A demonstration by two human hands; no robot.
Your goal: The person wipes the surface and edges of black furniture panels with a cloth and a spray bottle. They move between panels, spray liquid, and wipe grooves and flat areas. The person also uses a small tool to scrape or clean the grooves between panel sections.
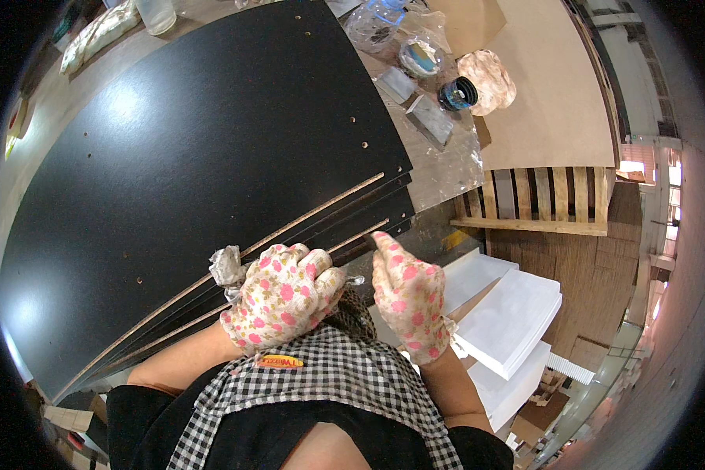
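Observation:
Both my hands wear white gloves with pink flowers, held in front of my checked apron. My left hand (283, 296) is closed, and a crumpled whitish rag (227, 266) sticks out past its left side. A small shiny clear piece (355, 280) shows at its other side. My right hand (409, 299) is closed, with a small dark tip at its upper finger; what it holds, if anything, is hidden. Just beyond my hands lies a stack of black panels (204, 141) with small drilled holes. Narrow lighter grooves run along the panels' near edges.
Right of the panels, a worktable (446, 176) carries a dark-rimmed jar (457, 94), grey blocks (429, 120), clear plastic containers and a crumpled cloth (489, 82). Beyond are a large beige board (548, 102) and a slatted wooden pallet (536, 196). White panels (513, 313) are stacked at my right.

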